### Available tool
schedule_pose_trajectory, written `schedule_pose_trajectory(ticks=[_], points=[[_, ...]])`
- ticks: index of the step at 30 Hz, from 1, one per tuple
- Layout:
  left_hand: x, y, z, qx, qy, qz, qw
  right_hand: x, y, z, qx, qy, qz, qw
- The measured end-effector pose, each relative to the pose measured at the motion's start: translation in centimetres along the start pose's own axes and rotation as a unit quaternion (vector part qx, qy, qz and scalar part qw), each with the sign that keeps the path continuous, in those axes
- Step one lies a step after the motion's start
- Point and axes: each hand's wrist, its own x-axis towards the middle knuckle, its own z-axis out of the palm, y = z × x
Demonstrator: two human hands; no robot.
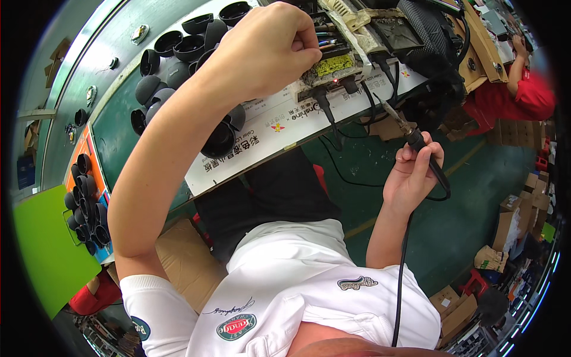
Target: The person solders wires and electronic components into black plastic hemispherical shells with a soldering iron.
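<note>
Nearest is the wearer's white shirt (pixel 285 256), with stitched patches on chest and sleeve, and dark trousers (pixel 262 190) beyond it. The right hand (pixel 413 172) is raised on the right side, its grip clamped on the black handle of a soldering iron (pixel 414 140); the metal tip slants up and left toward the tabletop's edge. A black cable (pixel 402 279) hangs from the iron and runs down past the right forearm.

Farther out, the left arm reaches across the tabletop (pixel 110 157). The left hand (pixel 279 47) bends over a grimy pale station (pixel 303 89), fingers curled together beside a yellow pad (pixel 334 64); whether that grip is clamped on anything, I cannot tell. Black plugs (pixel 323 98) stick out of the station's near side, next to a small red light (pixel 336 80).

Under the left forearm, a white printed sheet (pixel 238 157) lies along the tabletop's edge. Black rounded shells (pixel 217 141) crowd on both sides of the forearm, and another cluster of shells (pixel 88 205) sits at far left, near a lime-green panel (pixel 47 244).

Beyond are the green floor (pixel 380 232), stacked cardboard boxes (pixel 508 223) and 2 people in red, 1 at upper right (pixel 535 95) and 1 at lower left (pixel 101 293).
</note>
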Motion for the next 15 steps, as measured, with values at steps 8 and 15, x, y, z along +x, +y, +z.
schedule_pose_trajectory(ticks=[8,15], points=[[-1.9,-1.5,3.0,0.211,0.207,0.18,0.938,0.0,0.2,0.1,-0.01,-0.01,-0.002,1.0],[-8.8,-1.4,7.2,0.067,0.023,0.209,0.975,0.5,0.2,-0.5,-0.012,0.003,-0.019,1.0]])
